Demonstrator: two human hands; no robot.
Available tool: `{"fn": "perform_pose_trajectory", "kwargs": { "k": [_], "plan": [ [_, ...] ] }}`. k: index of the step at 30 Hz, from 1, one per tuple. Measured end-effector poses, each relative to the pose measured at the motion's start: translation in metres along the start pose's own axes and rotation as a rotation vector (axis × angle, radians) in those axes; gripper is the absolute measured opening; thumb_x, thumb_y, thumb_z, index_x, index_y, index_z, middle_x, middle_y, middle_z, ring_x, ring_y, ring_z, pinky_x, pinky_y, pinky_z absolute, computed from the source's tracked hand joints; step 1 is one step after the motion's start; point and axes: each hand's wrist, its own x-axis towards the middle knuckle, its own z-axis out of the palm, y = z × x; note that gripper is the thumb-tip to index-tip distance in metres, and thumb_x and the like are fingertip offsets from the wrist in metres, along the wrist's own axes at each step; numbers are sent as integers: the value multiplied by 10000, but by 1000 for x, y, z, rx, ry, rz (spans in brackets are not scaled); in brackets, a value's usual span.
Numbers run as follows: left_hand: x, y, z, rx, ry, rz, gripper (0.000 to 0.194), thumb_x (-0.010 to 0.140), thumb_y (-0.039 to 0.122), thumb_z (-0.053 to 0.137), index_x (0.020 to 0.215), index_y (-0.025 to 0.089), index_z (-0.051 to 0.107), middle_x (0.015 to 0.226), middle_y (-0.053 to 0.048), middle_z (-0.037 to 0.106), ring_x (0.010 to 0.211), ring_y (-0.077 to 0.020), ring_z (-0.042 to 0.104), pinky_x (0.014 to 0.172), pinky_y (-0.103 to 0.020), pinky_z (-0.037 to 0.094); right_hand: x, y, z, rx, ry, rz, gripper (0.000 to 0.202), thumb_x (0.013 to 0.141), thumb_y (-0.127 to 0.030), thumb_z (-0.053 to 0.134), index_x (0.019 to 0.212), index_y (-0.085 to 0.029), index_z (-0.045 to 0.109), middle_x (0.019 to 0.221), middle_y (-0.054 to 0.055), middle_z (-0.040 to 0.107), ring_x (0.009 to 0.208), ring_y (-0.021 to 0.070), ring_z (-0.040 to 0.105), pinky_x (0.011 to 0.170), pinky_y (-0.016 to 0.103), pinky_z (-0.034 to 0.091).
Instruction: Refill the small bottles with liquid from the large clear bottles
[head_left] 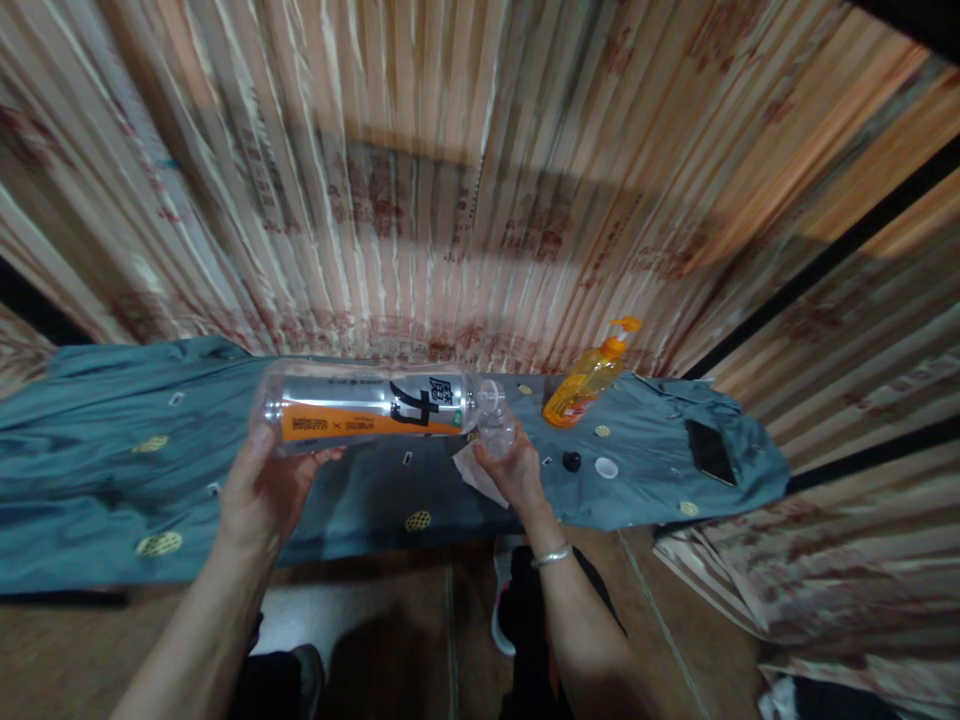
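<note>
My left hand [266, 490] grips the base end of a large clear plastic bottle [367, 408] with a silver and orange label. The bottle lies roughly level in the air above the cloth, its neck toward the right. At that neck my right hand [517, 470] has its fingers closed on a small clear plastic bottle [493, 402]. The small bottle meets the large one's mouth, but whether they touch cannot be made out. Under my right fingers a white tissue [478, 474] shows on the table. Any liquid inside the large bottle is hard to see.
On the teal cloth-covered table [360, 515] an orange pump bottle [581, 392] stands to the right. Near it lie a black cap [571, 462], a white disc [606, 468] and a dark phone [709, 450]. Striped curtains [420, 200] and black poles [832, 250] surround the table.
</note>
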Motion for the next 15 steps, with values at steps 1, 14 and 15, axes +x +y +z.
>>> {"fn": "perform_pose_trajectory", "kwargs": {
  "k": [1,14,15],
  "plan": [
    [0,0,0,3,-5,0,596,550,513,949,1044,227,781,904,-6,806,738,-216,733,528,-299,640,0,-1,0,5,-5,5,650,754,-354,771,1341,-116,628,1195,181,776,1109,338,757,957,452,617],
    [0,2,1,4,-27,-2,548,543,516,952,991,243,794,929,4,810,782,-214,731,538,-293,648,-1,1,-1,35,-8,7,643,756,-355,776,1342,-130,634,1177,172,783,1080,330,754,950,456,614],
    [0,2,2,4,-16,-3,548,521,518,960,967,245,796,925,7,811,777,-213,730,528,-291,646,0,1,-1,31,-6,7,650,752,-361,779,1340,-126,634,1180,173,782,1082,329,754,951,452,613]
  ]
}}
